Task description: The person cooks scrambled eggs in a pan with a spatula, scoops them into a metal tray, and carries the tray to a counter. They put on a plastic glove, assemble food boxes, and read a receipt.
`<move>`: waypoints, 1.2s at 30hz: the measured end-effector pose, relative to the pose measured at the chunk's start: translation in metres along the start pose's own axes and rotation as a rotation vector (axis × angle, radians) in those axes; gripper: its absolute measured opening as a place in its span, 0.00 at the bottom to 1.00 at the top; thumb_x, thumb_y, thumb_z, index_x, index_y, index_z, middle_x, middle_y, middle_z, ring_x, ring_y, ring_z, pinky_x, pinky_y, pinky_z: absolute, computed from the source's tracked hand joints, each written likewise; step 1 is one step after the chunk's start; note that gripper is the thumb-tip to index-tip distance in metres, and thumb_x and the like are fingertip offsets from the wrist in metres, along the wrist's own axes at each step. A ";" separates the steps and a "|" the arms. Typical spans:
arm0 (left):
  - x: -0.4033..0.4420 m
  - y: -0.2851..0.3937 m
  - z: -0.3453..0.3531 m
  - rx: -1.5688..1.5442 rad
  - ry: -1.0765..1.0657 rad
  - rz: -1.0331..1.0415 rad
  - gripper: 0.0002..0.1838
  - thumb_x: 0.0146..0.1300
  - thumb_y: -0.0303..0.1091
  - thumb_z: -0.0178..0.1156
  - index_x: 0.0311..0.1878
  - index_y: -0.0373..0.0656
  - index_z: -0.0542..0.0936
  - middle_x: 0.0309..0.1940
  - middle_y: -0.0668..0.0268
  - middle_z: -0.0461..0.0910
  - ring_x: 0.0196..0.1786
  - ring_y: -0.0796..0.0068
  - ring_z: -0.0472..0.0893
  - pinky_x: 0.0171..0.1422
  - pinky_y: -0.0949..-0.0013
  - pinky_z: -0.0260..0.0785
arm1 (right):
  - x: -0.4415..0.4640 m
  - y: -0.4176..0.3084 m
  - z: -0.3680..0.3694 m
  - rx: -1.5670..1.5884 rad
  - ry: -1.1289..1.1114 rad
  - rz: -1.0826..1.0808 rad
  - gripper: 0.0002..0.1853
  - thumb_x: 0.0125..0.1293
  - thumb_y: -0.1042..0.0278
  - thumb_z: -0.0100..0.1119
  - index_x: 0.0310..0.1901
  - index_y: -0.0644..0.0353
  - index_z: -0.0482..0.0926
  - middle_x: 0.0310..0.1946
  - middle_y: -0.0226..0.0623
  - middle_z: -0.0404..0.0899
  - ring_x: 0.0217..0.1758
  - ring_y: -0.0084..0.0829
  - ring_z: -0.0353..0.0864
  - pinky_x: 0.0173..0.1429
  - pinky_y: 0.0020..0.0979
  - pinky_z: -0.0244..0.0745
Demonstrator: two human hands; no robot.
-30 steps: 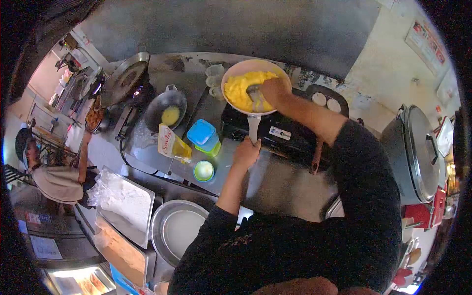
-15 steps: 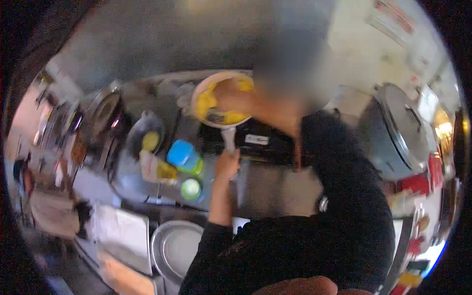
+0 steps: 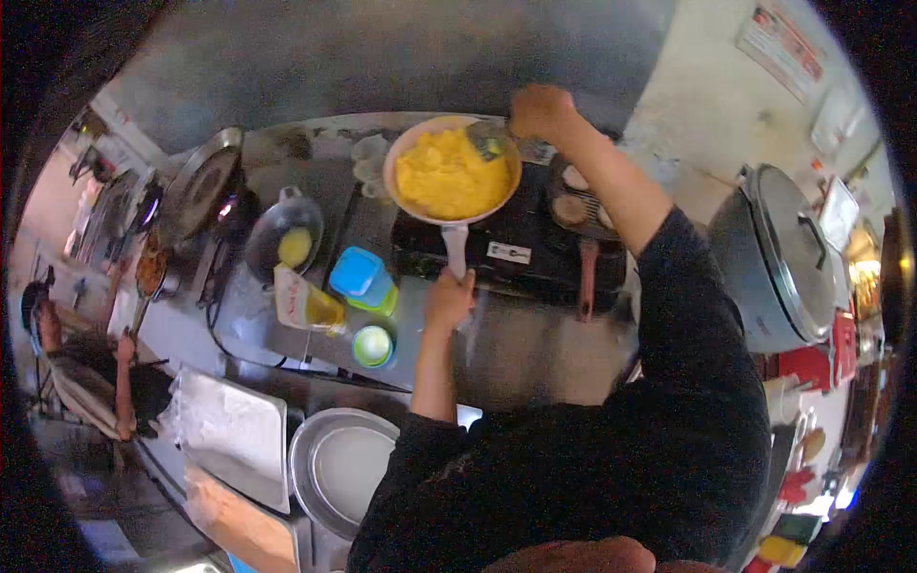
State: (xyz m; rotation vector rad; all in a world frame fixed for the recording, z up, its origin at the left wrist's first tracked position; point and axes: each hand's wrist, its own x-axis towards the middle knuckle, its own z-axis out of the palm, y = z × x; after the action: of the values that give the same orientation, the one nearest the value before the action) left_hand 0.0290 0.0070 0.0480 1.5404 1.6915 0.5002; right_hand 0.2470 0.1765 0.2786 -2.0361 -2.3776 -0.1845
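Observation:
My left hand (image 3: 449, 300) is wrapped round the pale handle of a frying pan (image 3: 392, 172) on the black stove. Yellow scrambled egg (image 3: 449, 177) fills much of the pan. Above the pan's right rim, my right hand (image 3: 542, 110) is closed on a spatula (image 3: 487, 141), whose dark slotted head rests at the egg's upper right edge. To the right, a dark griddle pan with a brown handle (image 3: 587, 277) holds several round pale patties (image 3: 570, 209).
Left of the stove are a blue-lidded container (image 3: 357, 272), an oil pouch (image 3: 306, 304), a green cup (image 3: 373, 346) and a wok (image 3: 310, 224). Trays (image 3: 234, 430) and a metal bowl (image 3: 301, 468) lie nearer. A large lidded pot (image 3: 755, 277) stands right. Another person (image 3: 86, 382) holds a ladle far left.
My right hand has risen from over the egg to beyond the pan's right rim, bringing the spatula to the upper right. The egg looks more gathered. The whole view has shifted.

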 end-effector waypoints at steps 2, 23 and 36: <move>-0.014 0.018 -0.011 -0.054 0.005 -0.047 0.27 0.71 0.55 0.54 0.49 0.35 0.75 0.24 0.55 0.84 0.32 0.53 0.86 0.44 0.53 0.77 | 0.003 0.000 0.026 -0.002 -0.034 0.049 0.21 0.57 0.58 0.62 0.46 0.65 0.86 0.48 0.53 0.85 0.52 0.51 0.86 0.54 0.47 0.82; 0.005 -0.006 0.003 -0.195 0.005 0.025 0.25 0.71 0.52 0.57 0.43 0.33 0.77 0.20 0.58 0.81 0.27 0.61 0.85 0.37 0.57 0.74 | -0.043 -0.018 0.095 -0.124 0.288 -0.319 0.09 0.62 0.69 0.58 0.35 0.60 0.87 0.33 0.45 0.86 0.35 0.40 0.89 0.33 0.41 0.84; 0.012 -0.022 0.010 -0.299 -0.030 0.034 0.23 0.70 0.53 0.60 0.43 0.37 0.78 0.21 0.62 0.81 0.24 0.68 0.82 0.30 0.64 0.71 | -0.089 -0.042 0.064 -0.068 0.199 -0.151 0.07 0.60 0.69 0.59 0.34 0.59 0.86 0.29 0.44 0.86 0.33 0.40 0.89 0.33 0.41 0.83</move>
State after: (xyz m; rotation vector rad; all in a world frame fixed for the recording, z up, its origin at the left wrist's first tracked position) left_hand 0.0229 0.0125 0.0225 1.3532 1.4929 0.7104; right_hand 0.2244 0.0884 0.2046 -1.7684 -2.4293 -0.4521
